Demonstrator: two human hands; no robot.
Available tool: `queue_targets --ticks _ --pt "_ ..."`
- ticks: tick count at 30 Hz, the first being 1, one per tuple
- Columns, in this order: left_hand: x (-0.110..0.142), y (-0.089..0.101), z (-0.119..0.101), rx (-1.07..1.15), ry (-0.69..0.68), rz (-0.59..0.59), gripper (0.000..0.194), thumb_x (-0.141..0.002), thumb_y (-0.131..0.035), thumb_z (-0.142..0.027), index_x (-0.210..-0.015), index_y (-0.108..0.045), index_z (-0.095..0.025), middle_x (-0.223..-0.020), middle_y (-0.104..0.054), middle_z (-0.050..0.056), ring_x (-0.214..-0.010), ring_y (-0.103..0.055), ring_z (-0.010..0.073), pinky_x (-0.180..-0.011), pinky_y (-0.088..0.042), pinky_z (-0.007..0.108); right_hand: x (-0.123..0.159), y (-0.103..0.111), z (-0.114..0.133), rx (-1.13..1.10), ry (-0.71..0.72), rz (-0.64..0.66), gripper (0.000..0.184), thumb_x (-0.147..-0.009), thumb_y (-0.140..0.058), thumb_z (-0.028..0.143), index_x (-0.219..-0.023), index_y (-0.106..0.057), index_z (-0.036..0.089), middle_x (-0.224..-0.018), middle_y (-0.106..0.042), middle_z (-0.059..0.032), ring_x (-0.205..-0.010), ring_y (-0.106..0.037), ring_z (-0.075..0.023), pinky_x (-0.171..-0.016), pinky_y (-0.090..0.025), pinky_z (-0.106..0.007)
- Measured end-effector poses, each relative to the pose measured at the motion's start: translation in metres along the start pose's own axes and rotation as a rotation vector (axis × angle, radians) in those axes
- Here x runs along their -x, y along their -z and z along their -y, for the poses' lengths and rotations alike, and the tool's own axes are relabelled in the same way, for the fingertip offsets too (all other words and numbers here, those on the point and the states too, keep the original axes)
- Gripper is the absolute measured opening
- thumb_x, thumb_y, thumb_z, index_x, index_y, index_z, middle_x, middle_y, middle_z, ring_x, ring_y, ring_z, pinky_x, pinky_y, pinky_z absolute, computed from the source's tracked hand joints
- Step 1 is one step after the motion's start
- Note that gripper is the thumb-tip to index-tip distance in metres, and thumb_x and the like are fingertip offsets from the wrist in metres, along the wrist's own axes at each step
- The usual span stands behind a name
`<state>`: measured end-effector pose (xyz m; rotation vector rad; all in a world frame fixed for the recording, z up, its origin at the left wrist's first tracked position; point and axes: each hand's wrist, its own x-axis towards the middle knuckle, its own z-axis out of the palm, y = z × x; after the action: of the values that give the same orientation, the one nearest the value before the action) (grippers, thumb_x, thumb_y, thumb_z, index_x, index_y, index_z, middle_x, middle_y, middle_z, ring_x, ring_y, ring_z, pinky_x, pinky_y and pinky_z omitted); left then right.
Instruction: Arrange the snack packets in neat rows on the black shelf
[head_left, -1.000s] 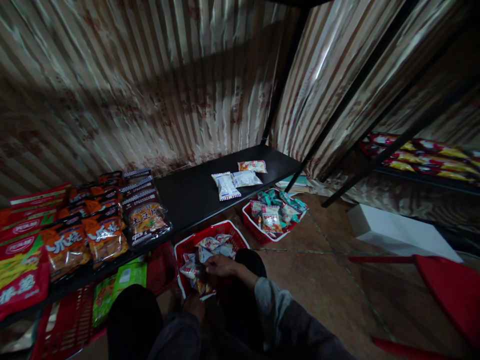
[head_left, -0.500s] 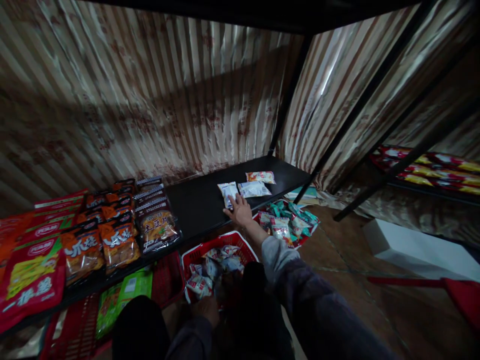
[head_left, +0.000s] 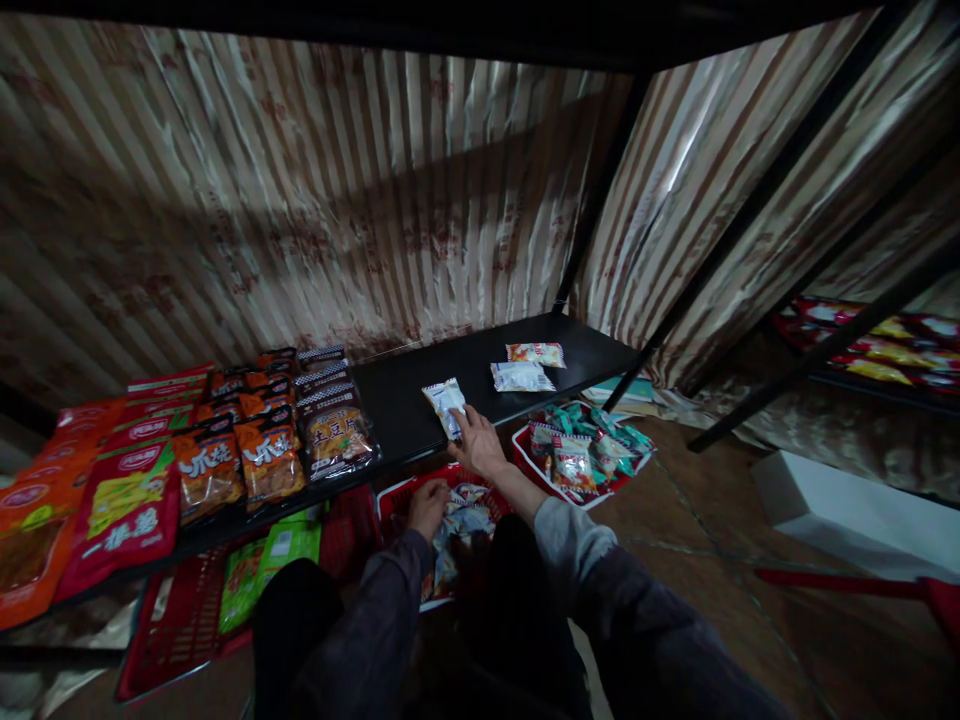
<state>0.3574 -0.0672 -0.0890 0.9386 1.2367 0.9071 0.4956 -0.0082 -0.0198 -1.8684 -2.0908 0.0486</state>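
On the black shelf [head_left: 409,385], my right hand [head_left: 478,442] has its thumb and fingers at the near right edge of a small white snack packet [head_left: 445,402], gripping it. Two more small packets lie to the right: a white packet [head_left: 523,377] and, behind it, an orange-and-white packet [head_left: 535,354]. My left hand [head_left: 430,508] is at the left side of a red basket [head_left: 390,497] below the shelf edge. Its fingers are curled together over the small packets [head_left: 469,520] there; what they hold, if anything, cannot be made out.
Orange-and-black bags [head_left: 270,455], brown bags [head_left: 337,430] and red bags [head_left: 124,505] stand in rows on the shelf's left. Another red-lined basket [head_left: 592,500] of packets sits right. Green packs [head_left: 281,555] lie below the shelf. A white box [head_left: 847,510] rests on the floor.
My right hand has moved the white packet left, away from the other two and turned it slightly. My left hand has risen from low in the basket to its left rim. The view has shifted left.
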Motion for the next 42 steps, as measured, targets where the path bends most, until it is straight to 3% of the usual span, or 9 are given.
queue_targets --ticks 4,7,14,18,21,24,27,38,42 --pt "-0.001 0.0 -0.022 0.234 0.018 -0.024 0.049 -0.072 -0.063 -0.048 -0.111 -0.059 -0.018 -0.108 -0.066 0.009 -0.092 -0.064 0.0176 -0.079 -0.049 0.029 0.021 -0.006 0.019 -0.062 0.011 -0.064 0.062 -0.076 -0.057 0.03 -0.135 -0.043 0.019 -0.14 -0.038 -0.0161 -0.119 -0.042 -0.0316 -0.099 -0.033 -0.044" --pt "0.005 -0.001 -0.036 0.429 -0.073 0.026 0.052 -0.066 -0.07 -0.047 -0.108 -0.061 -0.017 -0.11 -0.065 0.008 -0.1 -0.061 0.019 -0.085 -0.046 0.028 0.05 -0.016 0.04 -0.143 0.059 -0.153 0.062 -0.079 -0.054 0.03 -0.139 -0.038 0.019 -0.141 -0.038 -0.0153 -0.121 -0.041 -0.0314 -0.099 -0.034 -0.046" --pt "0.028 0.023 -0.029 0.414 -0.078 -0.169 0.05 -0.06 -0.077 -0.038 -0.102 -0.058 -0.016 -0.095 -0.068 0.006 -0.085 -0.063 0.0164 -0.078 -0.049 0.028 0.103 -0.023 0.068 -0.409 0.144 -0.155 0.068 -0.079 -0.056 0.035 -0.14 -0.034 0.014 -0.139 -0.042 -0.0175 -0.126 -0.041 -0.0303 -0.103 -0.034 -0.048" --pt "0.045 0.049 -0.032 0.379 -0.005 -0.008 0.051 -0.06 -0.078 -0.037 -0.103 -0.059 -0.016 -0.101 -0.068 0.008 -0.082 -0.065 0.0176 -0.072 -0.053 0.031 0.086 -0.01 0.06 -0.74 -0.092 -0.237 0.063 -0.082 -0.053 0.046 -0.136 -0.04 0.016 -0.13 -0.052 -0.0159 -0.119 -0.049 -0.0272 -0.101 -0.038 -0.046" --pt "0.057 0.06 -0.037 0.307 0.044 0.124 0.056 -0.058 -0.08 -0.037 -0.105 -0.06 -0.015 -0.102 -0.068 0.009 -0.084 -0.066 0.0198 -0.071 -0.053 0.032 0.063 -0.001 0.054 -1.108 -0.293 -0.141 0.061 -0.077 -0.058 0.051 -0.128 -0.048 0.02 -0.118 -0.06 -0.0114 -0.107 -0.058 -0.0231 -0.09 -0.047 -0.039" --pt "0.066 0.062 -0.038 0.284 0.025 0.181 0.063 -0.053 -0.083 -0.038 -0.107 -0.061 -0.013 -0.1 -0.07 0.01 -0.086 -0.066 0.0215 -0.07 -0.053 0.031 0.047 0.003 0.053 -1.327 -0.38 -0.003 0.05 -0.065 -0.07 0.048 -0.105 -0.062 0.02 -0.087 -0.067 -0.0032 -0.076 -0.063 -0.0173 -0.067 -0.05 -0.029" --pt "0.069 0.065 -0.036 0.272 0.013 0.202 0.066 -0.051 -0.084 -0.039 -0.107 -0.061 -0.013 -0.099 -0.07 0.01 -0.086 -0.066 0.0219 -0.07 -0.053 0.03 0.041 0.001 0.053 -1.473 -0.46 0.013 0.036 -0.054 -0.076 0.043 -0.077 -0.064 0.017 -0.065 -0.062 0.0025 -0.056 -0.056 -0.0117 -0.054 -0.045 -0.024" --pt "0.075 0.073 -0.025 0.303 0.039 0.239 0.061 -0.061 -0.079 -0.039 -0.114 -0.058 -0.017 -0.107 -0.067 0.01 -0.086 -0.066 0.0202 -0.068 -0.056 0.031 0.041 -0.005 0.054 -1.595 -0.631 -0.04 0.037 -0.047 -0.081 0.04 -0.068 -0.06 0.017 -0.061 -0.061 0.0031 -0.052 -0.054 -0.0116 -0.052 -0.045 -0.026" --pt "0.078 0.069 -0.029 0.346 0.054 0.258 0.058 -0.067 -0.075 -0.037 -0.118 -0.056 -0.017 -0.107 -0.066 0.011 -0.087 -0.065 0.0207 -0.072 -0.058 0.034 0.039 -0.005 0.055 -1.48 -0.57 -0.119 0.038 -0.057 -0.074 0.048 -0.076 -0.061 0.017 -0.07 -0.063 0.0002 -0.062 -0.057 -0.0143 -0.061 -0.048 -0.029"
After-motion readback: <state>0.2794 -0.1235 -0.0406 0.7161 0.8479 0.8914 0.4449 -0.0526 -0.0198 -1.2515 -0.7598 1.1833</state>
